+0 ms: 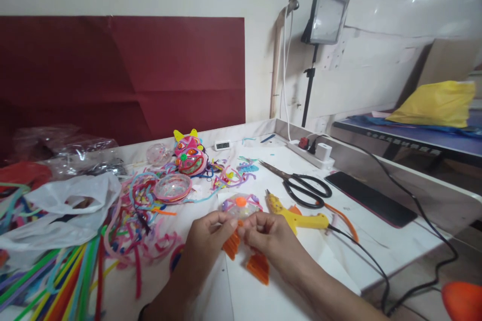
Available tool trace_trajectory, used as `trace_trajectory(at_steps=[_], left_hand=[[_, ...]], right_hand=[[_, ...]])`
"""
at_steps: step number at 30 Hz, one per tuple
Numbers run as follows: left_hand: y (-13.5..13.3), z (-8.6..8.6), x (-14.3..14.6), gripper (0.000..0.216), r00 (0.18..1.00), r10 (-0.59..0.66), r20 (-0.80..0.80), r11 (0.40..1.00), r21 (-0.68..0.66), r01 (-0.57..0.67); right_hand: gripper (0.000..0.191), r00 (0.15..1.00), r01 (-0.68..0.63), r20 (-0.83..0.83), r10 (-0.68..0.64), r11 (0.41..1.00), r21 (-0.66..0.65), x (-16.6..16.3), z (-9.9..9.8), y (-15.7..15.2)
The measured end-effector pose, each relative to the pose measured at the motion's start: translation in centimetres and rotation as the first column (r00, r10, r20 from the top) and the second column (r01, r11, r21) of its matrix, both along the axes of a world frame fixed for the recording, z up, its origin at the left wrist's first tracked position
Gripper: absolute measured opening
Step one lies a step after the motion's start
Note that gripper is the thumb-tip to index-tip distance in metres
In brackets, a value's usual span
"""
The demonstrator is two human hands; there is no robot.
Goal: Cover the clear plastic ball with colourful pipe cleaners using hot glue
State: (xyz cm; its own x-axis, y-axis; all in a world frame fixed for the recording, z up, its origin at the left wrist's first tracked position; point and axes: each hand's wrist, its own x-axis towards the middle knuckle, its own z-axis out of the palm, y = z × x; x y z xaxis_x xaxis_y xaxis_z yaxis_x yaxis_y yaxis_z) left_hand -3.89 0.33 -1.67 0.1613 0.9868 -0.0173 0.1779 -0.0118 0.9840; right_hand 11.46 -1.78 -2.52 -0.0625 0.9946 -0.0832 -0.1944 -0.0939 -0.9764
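My left hand (211, 235) and my right hand (271, 238) meet over the white sheet, thumbs and fingertips pinched together. Between them is a small orange pipe-cleaner piece (240, 223). Below the fingers show a ridged orange section (231, 247) and a second fan-shaped orange section (258, 268); whether they join is hidden. Just beyond my fingertips sits a clear plastic craft shell (241, 205) trimmed in pink, purple and orange. A yellow glue gun (297, 218) lies right of my right hand, with black-handled scissors (301, 185) behind it.
Tangled pipe cleaners (150, 230) and a trimmed clear bowl (173, 188) lie left. Behind stand decorated pink figures (190, 155) and a small digital clock (222, 145). A phone (371, 198) and power strip (311, 153) lie right. The glue gun's black cord (367, 256) runs off the table edge.
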Motion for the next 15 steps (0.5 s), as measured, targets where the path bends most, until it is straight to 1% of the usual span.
trace_trajectory(at_steps=[4, 8, 12, 15], left_hand=[[0.4, -0.5, -0.3, 0.029, 0.998, -0.048, -0.043, 0.997, 0.053, 0.050], [0.4, -0.8, -0.5, 0.032, 0.998, -0.062, -0.025, 0.996, 0.068, 0.064], [0.3, -0.9, -0.5, 0.031, 1.000, -0.028, 0.012, 0.998, 0.064, 0.027], [0.3, -1.0, -0.4, 0.031, 0.998, -0.022, 0.052, 1.000, 0.022, 0.021]], right_hand=[[0.028, 1.000, -0.019, 0.011, 0.019, 0.999, 0.027, -0.2, 0.3, 0.0], [0.029, 0.999, -0.045, 0.011, 0.045, 0.997, 0.058, -0.4, 0.3, 0.1], [0.027, 0.996, -0.085, -0.012, 0.086, 0.994, 0.067, -0.3, -0.7, 0.4], [0.023, 0.997, -0.080, -0.008, 0.081, 0.995, 0.060, -0.1, -1.7, 0.7]])
